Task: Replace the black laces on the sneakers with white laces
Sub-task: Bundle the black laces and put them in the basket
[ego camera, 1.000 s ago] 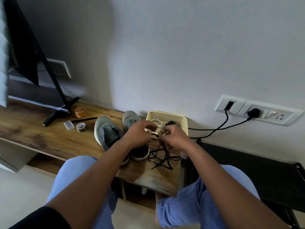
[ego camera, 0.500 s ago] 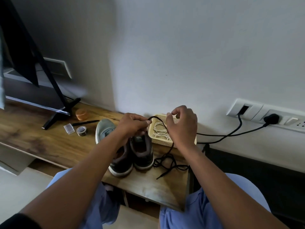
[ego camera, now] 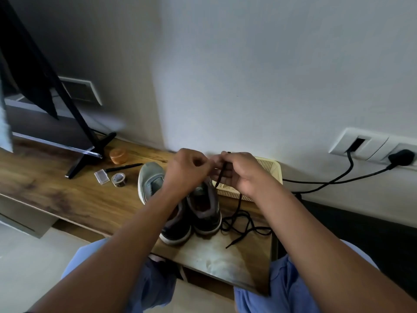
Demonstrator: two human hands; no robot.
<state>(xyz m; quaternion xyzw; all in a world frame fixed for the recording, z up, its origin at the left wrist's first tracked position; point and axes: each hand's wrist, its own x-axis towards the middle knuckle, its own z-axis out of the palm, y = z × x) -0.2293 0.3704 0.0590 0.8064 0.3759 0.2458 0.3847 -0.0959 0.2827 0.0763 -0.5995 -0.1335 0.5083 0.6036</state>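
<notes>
Wooden desk (ego camera: 74,195) along a pale wall, grain dark and streaked, its right end cut off just beside a black surface. On the wall toward the right, a white socket plate (ego camera: 370,144) with two black cables (ego camera: 334,179) plugged in and drooping toward the desk's right end. At the far left, a black stand (ego camera: 74,123) planted on the desk with dark cloth hanging from above. Near the back edge, beside the stand's foot: an orange lid (ego camera: 117,155), a black pen (ego camera: 124,167), a small clear box (ego camera: 101,176) and a roll of tape (ego camera: 118,179), close together. Cream perforated basket (ego camera: 269,166) against the wall at the back right corner, contents hidden behind the hands. Two grey sneakers (ego camera: 151,179) side by side in the middle of the desk, heels toward the front edge, lace holes mostly hidden. Black lace (ego camera: 242,224) coiled loose on the desk just right of the sneakers, near the front right corner, one strand rising to the hands. Left hand (ego camera: 186,169) and right hand (ego camera: 241,172) raised together above the sneakers, fingertips of both curled in and pinching the black lace between them; exact grip of the left blurred. Blue trousers below the front edge.
</notes>
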